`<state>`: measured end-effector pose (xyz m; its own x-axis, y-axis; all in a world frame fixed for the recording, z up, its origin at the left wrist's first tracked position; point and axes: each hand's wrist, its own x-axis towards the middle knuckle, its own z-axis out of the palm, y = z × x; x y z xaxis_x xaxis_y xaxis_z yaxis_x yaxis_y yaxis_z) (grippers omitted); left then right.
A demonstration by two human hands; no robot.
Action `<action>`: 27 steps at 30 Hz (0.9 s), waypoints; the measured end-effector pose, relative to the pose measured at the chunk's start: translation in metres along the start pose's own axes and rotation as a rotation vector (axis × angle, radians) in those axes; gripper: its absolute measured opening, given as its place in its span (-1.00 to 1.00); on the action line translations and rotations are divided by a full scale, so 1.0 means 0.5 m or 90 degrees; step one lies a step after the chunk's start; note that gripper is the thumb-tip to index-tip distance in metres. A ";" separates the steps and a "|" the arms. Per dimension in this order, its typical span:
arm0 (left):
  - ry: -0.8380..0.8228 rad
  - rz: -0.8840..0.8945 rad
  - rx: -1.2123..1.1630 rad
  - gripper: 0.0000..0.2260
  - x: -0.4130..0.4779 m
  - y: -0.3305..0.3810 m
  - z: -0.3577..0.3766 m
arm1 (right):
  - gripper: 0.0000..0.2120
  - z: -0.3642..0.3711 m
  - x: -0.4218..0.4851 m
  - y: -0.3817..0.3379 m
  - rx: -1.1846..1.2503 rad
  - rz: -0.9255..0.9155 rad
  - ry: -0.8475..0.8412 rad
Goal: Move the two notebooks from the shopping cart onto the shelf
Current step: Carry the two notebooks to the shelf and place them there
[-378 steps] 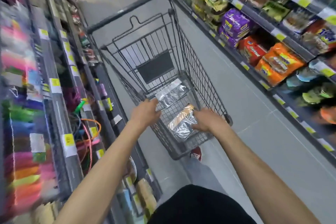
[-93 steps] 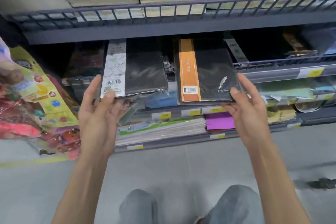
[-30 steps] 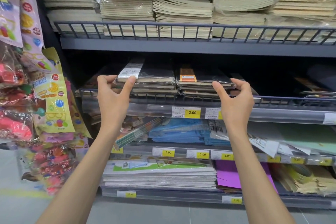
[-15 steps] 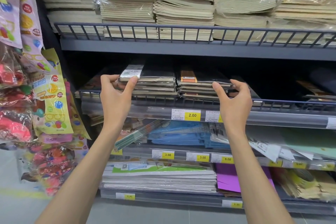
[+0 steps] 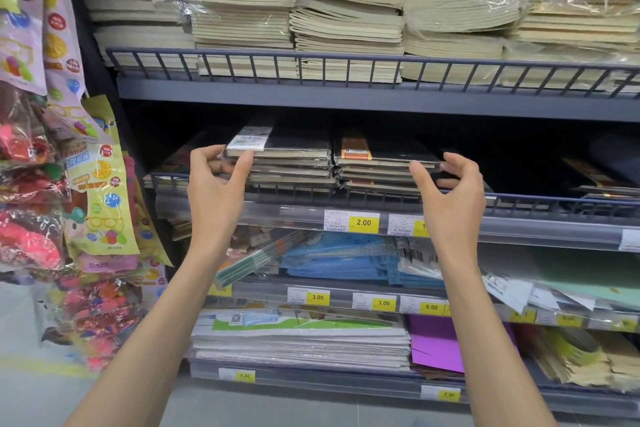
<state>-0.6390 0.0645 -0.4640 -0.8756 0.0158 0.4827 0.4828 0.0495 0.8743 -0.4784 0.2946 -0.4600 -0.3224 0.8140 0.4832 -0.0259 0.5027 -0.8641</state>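
Both notebooks are up on the shelf [image 5: 519, 229] now. The white-labelled notebook [image 5: 287, 144] lies flat on top of the left stack, and the orange-banded notebook [image 5: 384, 153] lies flat on the stack just beside it, their edges all but touching, behind the low wire rail [image 5: 540, 202].

The left hand [image 5: 214, 187] pinches the near left corner of the white-labelled one, thumb under the front edge, fingers curled round the side. The right hand [image 5: 450, 194] mirrors it at the orange-banded one's near right corner, thumb against the front edge and fingers hooked over the wrapped corner; how firm that hold is, I can't say.

By my reading this is nearly done: the carrying is over, and what remains is to let go, perhaps with a nudge to square each book on its pile.

Outward from there, yellow price tags [image 5: 363, 222] run along the shelf front, wrapped cream exercise books [image 5: 346, 24] fill the shelf above, blue packets [image 5: 332, 256] and a purple sheet [image 5: 436, 347] sit on the lower tiers, and bright toy packets [image 5: 100, 191] hang at the left.

The shopping cart is out of view. The back of the notebook shelf is lost in shadow, so how deep the books sit is unclear, and the tag behind the right wrist is half covered.
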 end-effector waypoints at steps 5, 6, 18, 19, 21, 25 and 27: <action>0.029 -0.025 -0.016 -0.65 -0.026 0.002 -0.020 | -0.46 -0.014 -0.007 0.009 0.019 -0.010 -0.002; 0.034 -0.029 -0.020 -0.68 -0.035 0.003 -0.022 | -0.45 -0.017 -0.007 0.012 0.023 -0.011 -0.004; -0.073 -0.022 -0.024 -0.95 -0.146 0.026 0.086 | -0.51 -0.034 0.002 0.031 0.036 -0.043 -0.038; -0.064 -0.022 -0.028 -0.95 -0.143 0.026 0.088 | -0.52 -0.034 -0.006 0.027 0.038 -0.048 -0.031; -0.037 -0.019 -0.030 -0.95 -0.138 0.023 0.076 | -0.56 -0.033 -0.026 0.015 0.041 -0.068 -0.011; 0.014 -0.013 -0.034 -0.91 -0.119 0.010 0.039 | -0.64 -0.010 -0.075 -0.009 0.053 -0.116 -0.010; 0.039 0.007 -0.032 -0.85 -0.105 0.005 0.027 | -0.67 0.017 -0.094 -0.021 0.069 -0.126 -0.034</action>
<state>-0.5921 0.0772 -0.4880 -0.8691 -0.0450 0.4926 0.4931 -0.0009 0.8700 -0.4712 0.2486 -0.4746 -0.3504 0.6849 0.6389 -0.1945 0.6140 -0.7649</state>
